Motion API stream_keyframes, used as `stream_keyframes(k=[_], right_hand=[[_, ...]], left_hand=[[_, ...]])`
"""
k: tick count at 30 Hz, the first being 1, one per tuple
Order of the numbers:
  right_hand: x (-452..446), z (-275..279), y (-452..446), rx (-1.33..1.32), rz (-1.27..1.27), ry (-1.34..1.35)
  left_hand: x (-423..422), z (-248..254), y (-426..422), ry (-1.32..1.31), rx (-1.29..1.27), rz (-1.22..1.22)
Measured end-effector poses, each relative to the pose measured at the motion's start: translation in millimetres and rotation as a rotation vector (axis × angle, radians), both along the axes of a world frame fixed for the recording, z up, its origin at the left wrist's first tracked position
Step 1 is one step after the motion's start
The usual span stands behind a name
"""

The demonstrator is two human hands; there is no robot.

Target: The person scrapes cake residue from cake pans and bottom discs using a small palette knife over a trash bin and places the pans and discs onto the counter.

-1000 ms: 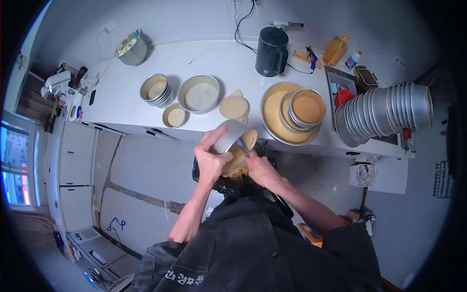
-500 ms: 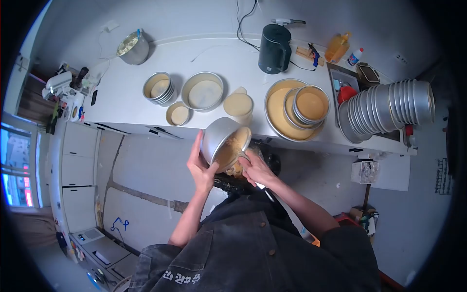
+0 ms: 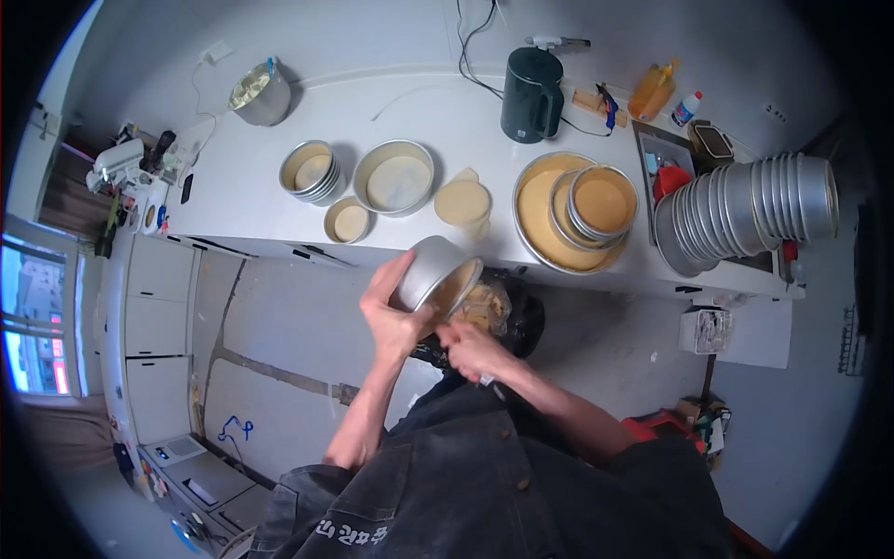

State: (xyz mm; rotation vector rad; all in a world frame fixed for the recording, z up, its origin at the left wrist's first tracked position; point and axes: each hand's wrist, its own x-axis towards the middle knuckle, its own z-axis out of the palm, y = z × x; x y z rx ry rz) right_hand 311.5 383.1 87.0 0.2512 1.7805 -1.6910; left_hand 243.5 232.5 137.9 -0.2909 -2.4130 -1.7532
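Observation:
My left hand [image 3: 394, 312] grips a round metal cake pan [image 3: 430, 269], tilted on its side with the opening facing right and down. Close to the pan's lower rim, my right hand [image 3: 475, 352] is closed round a tool [image 3: 487, 379] with a pale handle end; the tool's front part is hidden. Below both hands stands a bin lined with a black bag [image 3: 528, 321], holding tan cake scraps [image 3: 488, 305]. Thin round cake pieces or discs [image 3: 461, 203] lie on the counter just beyond the pan.
On the white counter [image 3: 372, 279] are stacked small pans [image 3: 309, 171], a wide pan [image 3: 394, 179], a small pan [image 3: 348, 222], nested pans with cake [image 3: 603, 200], a dark kettle [image 3: 532, 96] and a mixing bowl [image 3: 262, 96]. A long stack of pans [image 3: 736, 212] lies by the sink.
The pan has turned so its opening faces more to the right and down. My right hand has moved lower and slightly left, out of the pan's mouth. The scraps in the bin show more.

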Motion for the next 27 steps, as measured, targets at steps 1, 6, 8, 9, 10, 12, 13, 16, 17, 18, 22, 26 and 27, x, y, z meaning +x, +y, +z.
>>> stream_keyframes(k=[1,6,8,9,10,12,13,16,17,18,22,26,27], right_hand=[[-4.5,9.3,-3.3,-0.135,-0.012,-0.129],[-9.1,11.6,6.1,-0.645,-0.026,-0.510],[-9.8,-0.8,6.6,-0.531,-0.062,-0.367],[-11.1,-8.0,5.8,-0.172,-0.190,-0.311],[-12.3,-25.2,15.9,0.052,-0.112,-0.100],[-11.7,-52.8,12.3,0.417,-0.085,0.513],[-12.2,-55.8,12.3,0.411,-0.083,0.515],[-17.7,-54.9,13.1,0.511,-0.137,0.731],[-22.6,-41.2,15.1,0.608,-0.070,0.688],[-27.5,-27.4,17.9,0.706,0.000,0.642],[-43.1,-30.9,26.5,0.876,0.136,0.841],[-21.9,-63.8,-5.6,0.440,-0.055,1.174],[-13.5,-57.8,-4.1,0.068,-0.007,0.472]], left_hand=[[-2.3,0.2,-2.9,0.013,0.039,-0.003],[4.1,-21.1,0.9,0.078,0.190,0.093],[8.5,-24.8,2.8,0.126,0.156,0.101],[12.9,-26.2,0.8,0.075,0.204,0.117],[20.0,-27.3,-3.1,0.017,0.247,0.134],[29.5,-28.1,-8.8,0.000,0.258,0.146],[30.0,-23.0,-9.1,-0.011,0.278,0.146],[24.2,7.0,-18.9,0.024,-0.095,0.105],[18.1,22.4,-18.5,0.099,-0.277,0.107],[9.7,33.3,-19.1,0.103,-0.284,0.110],[-8.0,18.9,-18.1,-0.135,-0.440,-0.012],[-5.6,-4.4,-6.1,0.063,-0.192,0.008],[-4.6,-4.3,-4.5,-0.011,-0.072,0.050]])
